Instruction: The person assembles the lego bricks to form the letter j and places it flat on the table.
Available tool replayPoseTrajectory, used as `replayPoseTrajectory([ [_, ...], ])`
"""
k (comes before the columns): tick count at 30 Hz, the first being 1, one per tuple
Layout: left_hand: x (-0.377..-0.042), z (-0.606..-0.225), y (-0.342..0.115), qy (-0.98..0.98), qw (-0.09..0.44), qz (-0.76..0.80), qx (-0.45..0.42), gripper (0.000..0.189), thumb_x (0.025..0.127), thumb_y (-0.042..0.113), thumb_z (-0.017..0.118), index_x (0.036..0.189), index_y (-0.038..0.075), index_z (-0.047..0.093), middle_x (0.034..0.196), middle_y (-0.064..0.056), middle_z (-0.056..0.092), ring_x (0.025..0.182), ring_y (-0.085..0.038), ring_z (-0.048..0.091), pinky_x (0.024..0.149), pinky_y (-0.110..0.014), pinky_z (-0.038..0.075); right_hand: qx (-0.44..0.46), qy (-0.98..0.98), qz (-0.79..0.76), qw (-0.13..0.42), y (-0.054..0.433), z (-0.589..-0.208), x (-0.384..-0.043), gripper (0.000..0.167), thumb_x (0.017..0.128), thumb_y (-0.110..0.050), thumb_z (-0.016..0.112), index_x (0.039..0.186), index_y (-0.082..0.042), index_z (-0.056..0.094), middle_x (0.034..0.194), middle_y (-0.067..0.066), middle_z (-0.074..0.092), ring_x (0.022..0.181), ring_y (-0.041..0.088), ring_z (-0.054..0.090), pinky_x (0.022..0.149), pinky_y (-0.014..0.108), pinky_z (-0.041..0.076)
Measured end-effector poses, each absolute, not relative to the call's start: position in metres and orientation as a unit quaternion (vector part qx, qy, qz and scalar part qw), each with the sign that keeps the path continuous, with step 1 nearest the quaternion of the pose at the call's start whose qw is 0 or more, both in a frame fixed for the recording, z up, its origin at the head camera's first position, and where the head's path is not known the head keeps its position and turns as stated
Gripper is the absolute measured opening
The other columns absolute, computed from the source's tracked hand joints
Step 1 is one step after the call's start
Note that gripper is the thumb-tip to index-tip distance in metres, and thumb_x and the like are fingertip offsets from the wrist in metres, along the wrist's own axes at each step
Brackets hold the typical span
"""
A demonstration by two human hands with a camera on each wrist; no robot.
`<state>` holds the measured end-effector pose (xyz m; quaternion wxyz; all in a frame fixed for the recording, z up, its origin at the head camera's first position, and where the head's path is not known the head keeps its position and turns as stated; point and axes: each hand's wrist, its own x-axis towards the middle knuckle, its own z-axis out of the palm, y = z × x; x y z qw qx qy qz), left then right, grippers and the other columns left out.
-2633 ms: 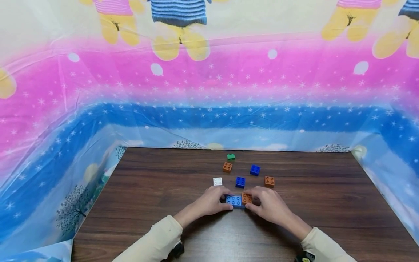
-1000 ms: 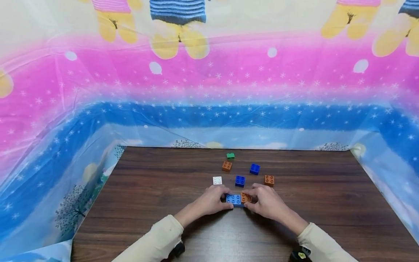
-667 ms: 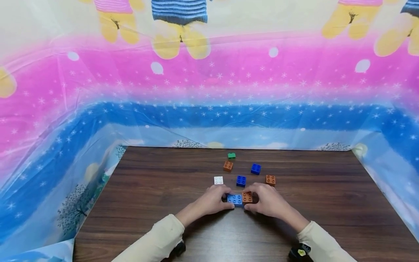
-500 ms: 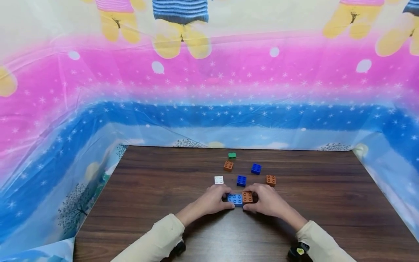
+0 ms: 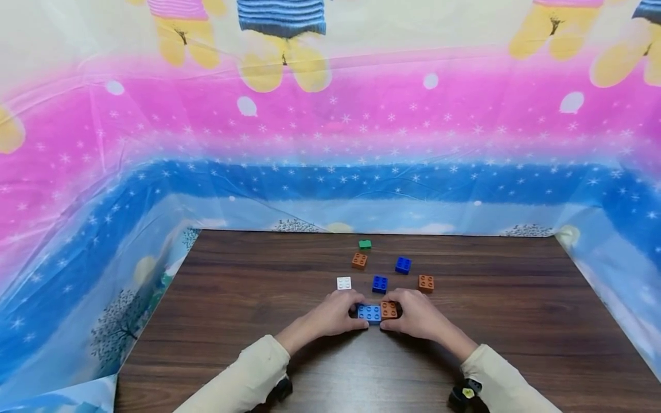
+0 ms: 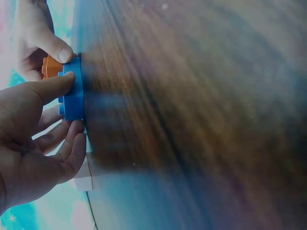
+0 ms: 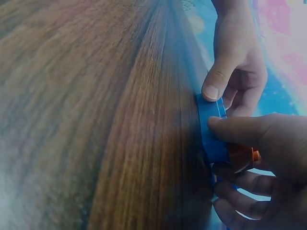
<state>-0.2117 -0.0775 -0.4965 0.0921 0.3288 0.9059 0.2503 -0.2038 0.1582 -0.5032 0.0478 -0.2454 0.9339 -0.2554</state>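
A light blue toy building brick lies on the table near the middle, studs up. On top of its right end sits an orange brick. My left hand grips the blue brick's left end, thumb on the near side and fingers behind. At the other end my right hand holds the blue brick, its thumb pressed against the near face below the orange brick. In the right wrist view the orange brick stands out from the blue brick; its far side is partly hidden by fingers.
Behind the hands lie loose bricks: white, dark blue, another dark blue, orange, another orange and green. A patterned cloth stands around the table's back and sides.
My right thumb has slid from the orange brick down and left onto the blue brick's near face. The orange brick now lies square on the blue one. My left hand has hardly moved.
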Motion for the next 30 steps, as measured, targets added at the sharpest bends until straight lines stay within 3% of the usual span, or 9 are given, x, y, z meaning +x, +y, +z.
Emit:
replayPoseTrajectory([
  [6,-0.213,-0.494,-0.082,0.898,0.101,0.271,0.331,0.039,0.091,0.028,0.080,0.126,0.011,0.070,0.111,0.001,0.071,0.094,-0.006,0.065,0.079,-0.021,0.052,-0.250,0.934,-0.253,0.044,0.158,-0.503,-0.204,0.043,0.080,-0.029,0.089,0.115,-0.010,0.073,0.091,-0.009,0.063,0.074,0.005,0.052,0.063,0.026,0.044],
  [14,-0.213,-0.489,-0.097,0.884,0.053,0.315,0.342,0.038,0.095,0.033,0.074,0.126,0.010,0.069,0.113,-0.002,0.071,0.098,-0.010,0.067,0.084,-0.027,0.055,-0.250,0.934,-0.249,0.048,0.159,-0.503,-0.204,0.044,0.081,-0.029,0.088,0.116,-0.009,0.073,0.092,-0.008,0.064,0.076,0.006,0.053,0.064,0.028,0.045],
  [22,-0.225,-0.484,-0.114,0.893,-0.007,0.284,0.350,0.049,0.095,0.040,0.073,0.136,0.014,0.065,0.130,-0.001,0.066,0.118,-0.018,0.058,0.100,-0.044,0.049,-0.234,0.940,-0.241,0.061,0.157,-0.501,-0.203,0.047,0.081,-0.031,0.088,0.119,-0.010,0.073,0.098,-0.006,0.067,0.081,0.006,0.056,0.069,0.031,0.048],
  [30,-0.237,-0.486,-0.121,0.902,-0.009,0.270,0.336,0.058,0.092,0.042,0.076,0.141,0.014,0.061,0.141,-0.004,0.061,0.131,-0.023,0.052,0.110,-0.048,0.041,-0.230,0.941,-0.240,0.070,0.155,-0.501,-0.204,0.047,0.080,-0.030,0.089,0.120,-0.009,0.072,0.103,-0.002,0.069,0.085,0.008,0.057,0.074,0.036,0.049],
])
